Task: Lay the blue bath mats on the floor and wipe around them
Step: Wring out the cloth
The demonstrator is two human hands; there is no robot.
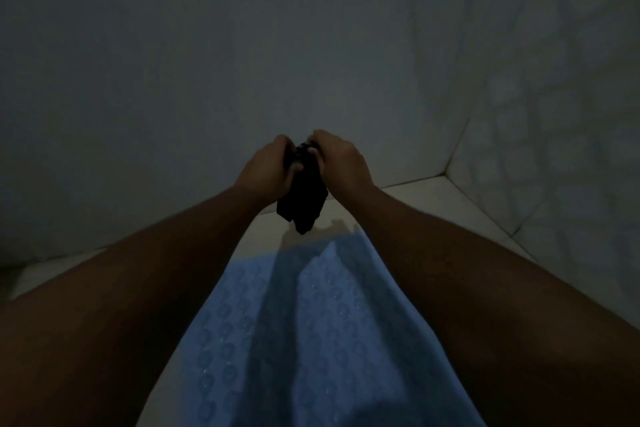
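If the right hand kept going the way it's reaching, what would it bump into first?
Probably the tiled wall ahead. The right hand is already gripping the dark cloth with the left hand. Depth is hard to judge.

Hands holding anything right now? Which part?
Yes. Both the left hand and the right hand grip a dark cloth by its bunched upper end; the rest hangs free above the blue bath mat.
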